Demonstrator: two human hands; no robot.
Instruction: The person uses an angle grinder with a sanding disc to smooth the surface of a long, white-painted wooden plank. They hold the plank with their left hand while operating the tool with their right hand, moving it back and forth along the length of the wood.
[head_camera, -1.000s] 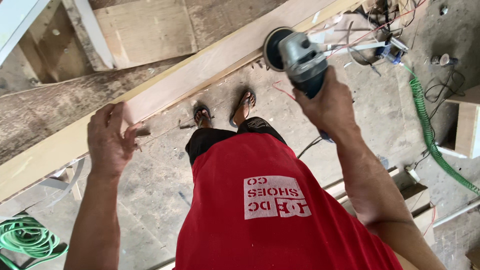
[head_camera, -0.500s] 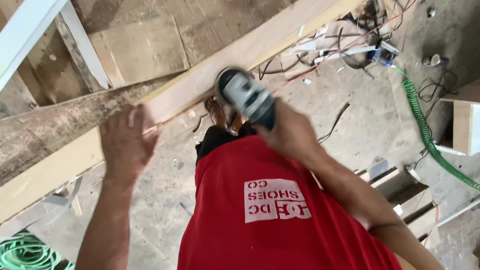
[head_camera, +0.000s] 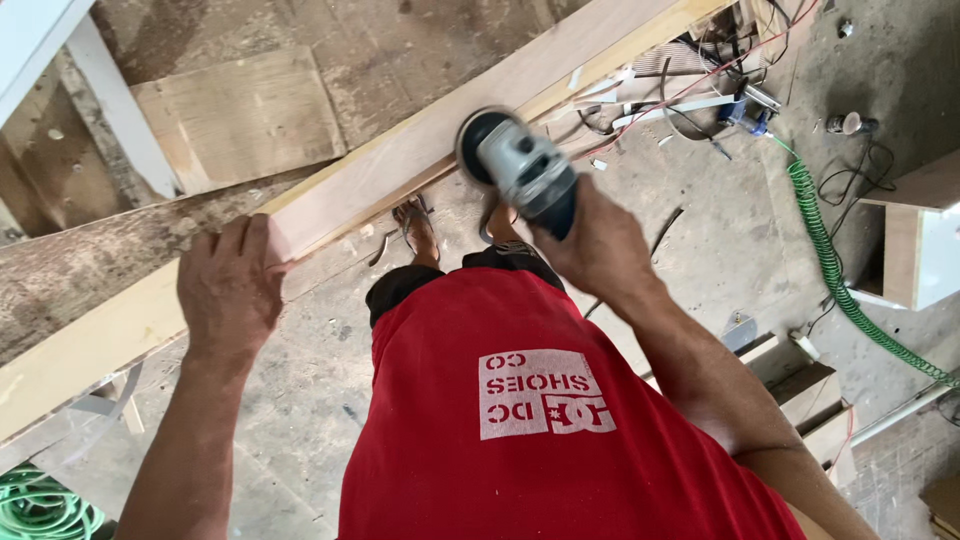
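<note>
Dusty concrete floor (head_camera: 700, 250), workshop setting, seen from above. Our left hand (head_camera: 230, 285), left of centre: fingers (head_camera: 245, 240) pressed together, laid over the near edge of a long pale wooden plank (head_camera: 400, 160); thumb hidden. Our right hand (head_camera: 595, 245), centre frame: fingers wrapped tight around a grey and blue angle grinder (head_camera: 525, 170), its dark disc (head_camera: 475, 140) against the plank's edge. Plank runs diagonally from lower left to upper right. Further items: red shirt (head_camera: 520, 420), lower centre; coiled green hose (head_camera: 830, 260), right side; tangled cables (head_camera: 690, 85), upper right.
</note>
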